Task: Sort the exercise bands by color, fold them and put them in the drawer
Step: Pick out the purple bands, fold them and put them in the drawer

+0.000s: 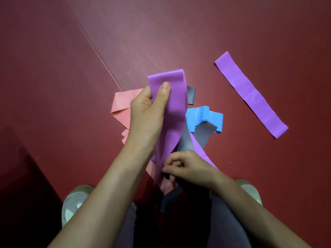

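Pinched between thumb and fingers, the left hand [146, 108] has the upper end of a purple band [172, 111], thumb pressed flat on the front face. That band runs long-ways from the looped top edge, which points away from the person, down toward the right hand [186, 167], so its long axis is pretty much near-to-far with a slight lean. Most of the strip hangs below the left-hand grip. Right hand is curled up tight at the band's lower end, fingers closed on the purple edge there, though I can't quite tell if a grey one is caught in it too.

Underneath sits the pile: pink band [121, 108] off to the left, blue band [204, 119] to the right, grey bands [204, 135] mixed in. A second purple band [250, 95] lies flat on the red mat [71, 68], well apart on the right, running diagonally.
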`<state>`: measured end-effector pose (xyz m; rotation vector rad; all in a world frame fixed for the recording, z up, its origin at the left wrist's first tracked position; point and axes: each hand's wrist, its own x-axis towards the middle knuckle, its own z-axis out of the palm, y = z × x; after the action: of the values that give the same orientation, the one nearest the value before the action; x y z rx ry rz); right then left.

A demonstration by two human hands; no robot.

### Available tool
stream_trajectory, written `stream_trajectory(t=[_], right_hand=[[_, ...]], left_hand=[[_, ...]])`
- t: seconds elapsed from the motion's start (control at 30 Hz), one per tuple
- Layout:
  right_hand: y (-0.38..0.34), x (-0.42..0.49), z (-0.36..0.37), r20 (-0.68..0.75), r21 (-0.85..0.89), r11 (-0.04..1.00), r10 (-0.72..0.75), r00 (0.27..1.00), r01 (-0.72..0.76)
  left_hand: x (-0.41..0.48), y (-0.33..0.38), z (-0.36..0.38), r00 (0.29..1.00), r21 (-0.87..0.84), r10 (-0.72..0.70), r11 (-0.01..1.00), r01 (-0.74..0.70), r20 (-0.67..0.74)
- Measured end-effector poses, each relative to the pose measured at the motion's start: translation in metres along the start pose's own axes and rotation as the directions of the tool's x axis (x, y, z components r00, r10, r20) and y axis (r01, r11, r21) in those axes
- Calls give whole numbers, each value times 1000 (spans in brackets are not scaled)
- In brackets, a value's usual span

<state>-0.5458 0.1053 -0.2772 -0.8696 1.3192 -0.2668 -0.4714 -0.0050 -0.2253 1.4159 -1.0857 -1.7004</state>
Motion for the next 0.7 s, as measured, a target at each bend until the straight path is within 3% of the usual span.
stream_trajectory(t=[0.03,0.1,0.2,0.33,0.5,0.7], right_hand=[[-1,0,7,-11,150,989,3,1000,-1],[3,6,10,-123,238,971,62,991,-31],[18,13,-3,-355,13,994,106,929,-108],[38,8,-23,-607,-154,974,41,793,-168],[65,12,-29,-661,-232,930,64,747,-286],[72,16,-23,-679,-245,929,39,733,-276]], left_hand=[[1,0,0,1000,-2,-1,1000,1,5],[1,-2,1,1000,0,-14,1000,14,9],[0,-6,0,999,12,-39,999,39,25],[-2,-13,2,995,10,-81,997,81,57],[-12,-25,5,982,26,-157,988,155,109],[-12,-29,4,977,52,-203,979,199,71]])
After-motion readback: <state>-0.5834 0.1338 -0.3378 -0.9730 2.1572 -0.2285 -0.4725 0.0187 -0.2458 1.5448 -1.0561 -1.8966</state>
